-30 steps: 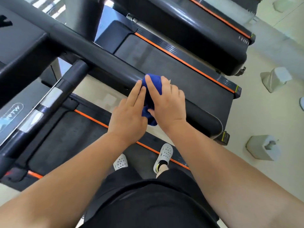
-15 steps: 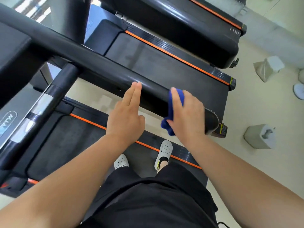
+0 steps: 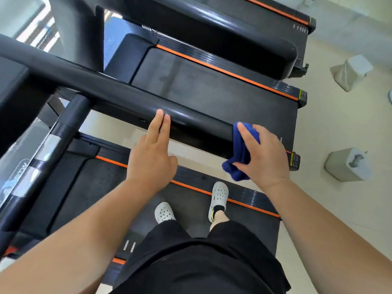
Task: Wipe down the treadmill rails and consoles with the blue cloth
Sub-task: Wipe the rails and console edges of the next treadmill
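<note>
- Wiping at the free end of the rail (image 3: 127,96): right hand (image 3: 264,154) grips the blue cloth (image 3: 238,160), fingers curled round it, clamping it onto the rail.
- Left hand (image 3: 151,160) rests further up the rail, fingers (image 3: 160,126) straight and pressed together, holding nothing. Likely just bracing.
- Rail end looks nearly covered.
</note>
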